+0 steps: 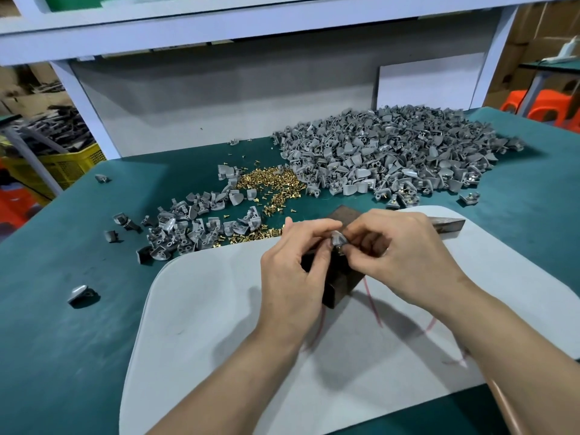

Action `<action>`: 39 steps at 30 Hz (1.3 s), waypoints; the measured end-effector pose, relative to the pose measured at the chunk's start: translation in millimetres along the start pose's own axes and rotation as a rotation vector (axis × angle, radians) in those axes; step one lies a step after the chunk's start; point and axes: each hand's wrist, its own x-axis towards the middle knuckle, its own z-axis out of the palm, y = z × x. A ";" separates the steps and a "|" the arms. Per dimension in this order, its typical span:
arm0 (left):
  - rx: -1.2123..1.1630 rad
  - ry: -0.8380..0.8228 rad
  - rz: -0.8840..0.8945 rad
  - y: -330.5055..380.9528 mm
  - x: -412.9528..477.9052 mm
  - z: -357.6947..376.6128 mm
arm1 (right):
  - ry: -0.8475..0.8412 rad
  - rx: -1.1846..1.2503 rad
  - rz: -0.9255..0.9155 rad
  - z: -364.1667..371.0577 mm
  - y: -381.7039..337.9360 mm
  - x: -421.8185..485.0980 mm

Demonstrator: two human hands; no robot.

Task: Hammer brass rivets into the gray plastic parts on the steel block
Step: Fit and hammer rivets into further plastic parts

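Both hands meet over the dark steel block [340,285] on the pale grey mat [204,324]. My left hand [295,265] and my right hand [405,255] pinch one small gray plastic part [338,239] between their fingertips, just above the block. A bit of brass shows on the part's underside. Loose brass rivets [273,189] lie in a heap beyond the block. A large pile of gray plastic parts [392,152] fills the table's back right, and a smaller group of gray parts [188,230] lies to the left. The hammer head [447,226] pokes out behind my right hand.
The green table top [62,324] carries stray gray parts [81,295] at the left. A pink cord [373,306] trails over the mat below the block. A white shelf frame [88,111] stands at the back; a yellow crate [62,166] and orange stools [546,105] sit off the table.
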 end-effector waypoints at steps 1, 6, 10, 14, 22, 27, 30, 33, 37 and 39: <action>-0.019 -0.007 -0.019 -0.3 0.1 0.0 | 0.003 0.017 0.011 0.7 -0.6 -0.1; 0.021 -0.043 -0.017 1.2 -0.9 1.5 | 0.034 0.105 0.110 2.2 0.1 0.0; 0.040 -0.068 0.001 1.4 -0.8 1.0 | 0.034 0.190 0.185 2.5 1.6 0.4; 0.067 -0.065 0.023 0.7 -0.4 0.8 | 0.032 0.196 0.225 1.7 1.6 0.0; 0.078 -0.050 0.065 0.6 0.1 1.8 | -0.001 0.193 0.258 3.0 3.8 3.1; 0.083 -0.041 0.068 -3.7 -0.8 1.5 | -0.008 0.220 0.266 4.2 4.4 3.0; 0.079 -0.058 0.063 -0.3 -0.9 0.4 | 0.013 0.272 0.292 6.3 4.7 2.1; 0.106 -0.080 0.068 5.6 -0.5 0.2 | 0.023 0.449 0.357 8.5 3.1 0.2; 0.153 -0.019 0.077 6.7 0.4 -0.8 | 0.084 0.291 0.391 -3.6 10.2 -1.8; 0.179 0.027 0.056 6.0 2.1 -1.9 | 0.168 -0.103 0.468 -17.4 27.1 -3.1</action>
